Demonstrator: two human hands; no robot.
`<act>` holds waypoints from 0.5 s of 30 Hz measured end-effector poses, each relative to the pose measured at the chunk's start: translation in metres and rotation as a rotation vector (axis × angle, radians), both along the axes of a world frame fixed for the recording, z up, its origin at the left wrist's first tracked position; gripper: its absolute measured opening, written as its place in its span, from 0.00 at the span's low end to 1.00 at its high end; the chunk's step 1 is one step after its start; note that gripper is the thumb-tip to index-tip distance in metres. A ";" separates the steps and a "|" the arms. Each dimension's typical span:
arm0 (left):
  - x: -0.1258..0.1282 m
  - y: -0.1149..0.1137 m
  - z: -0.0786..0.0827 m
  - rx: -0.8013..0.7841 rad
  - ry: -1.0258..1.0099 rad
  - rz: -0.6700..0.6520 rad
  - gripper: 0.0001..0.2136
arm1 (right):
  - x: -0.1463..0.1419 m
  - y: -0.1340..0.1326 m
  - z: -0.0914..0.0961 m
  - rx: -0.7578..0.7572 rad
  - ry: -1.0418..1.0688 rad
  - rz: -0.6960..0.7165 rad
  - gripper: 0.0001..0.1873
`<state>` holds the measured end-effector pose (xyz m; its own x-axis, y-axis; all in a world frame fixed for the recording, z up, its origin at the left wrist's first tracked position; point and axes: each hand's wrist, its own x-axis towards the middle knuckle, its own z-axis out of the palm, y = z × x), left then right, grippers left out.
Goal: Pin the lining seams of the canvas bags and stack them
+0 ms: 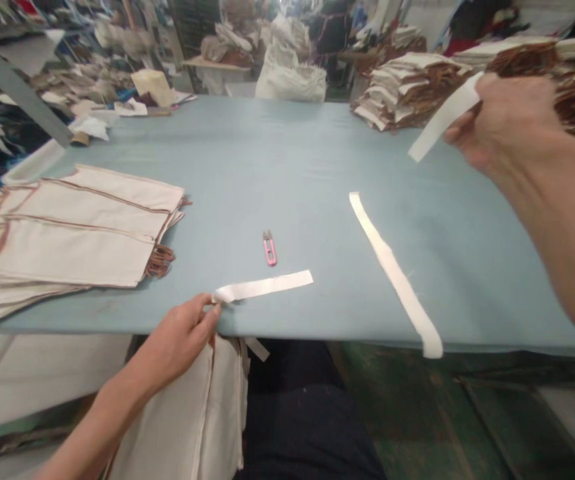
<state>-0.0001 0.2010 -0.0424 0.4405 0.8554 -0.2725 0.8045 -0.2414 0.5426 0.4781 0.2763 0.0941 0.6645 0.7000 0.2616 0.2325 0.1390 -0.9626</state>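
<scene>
My left hand is at the near edge of the pale blue table, its fingers pinched on the left end of a short white fabric strip that lies flat on the table. My right hand is raised over the table's right side, closed on one end of another white strip that sticks out to the left. A longer white strip lies slantwise between the hands, its lower end hanging over the table's edge. Small pink thread snips lie just beyond the short strip.
A stack of cream fabric pieces with brown trim covers the table's left part. Piles of similar pieces with brown cords stand at the far right. Cream fabric hangs off the near edge over my lap. A white sack stands beyond the table.
</scene>
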 end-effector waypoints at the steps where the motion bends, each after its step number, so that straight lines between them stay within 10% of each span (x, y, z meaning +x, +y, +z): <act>1: -0.002 -0.001 -0.001 0.038 0.029 0.025 0.26 | -0.007 -0.005 0.010 0.031 0.030 -0.021 0.24; 8: -0.022 -0.012 -0.006 0.031 0.016 0.142 0.45 | -0.091 -0.052 0.026 0.027 0.070 0.054 0.26; 15: -0.025 -0.083 0.016 0.128 -0.138 0.231 0.22 | -0.175 -0.113 0.015 -0.097 0.100 0.402 0.21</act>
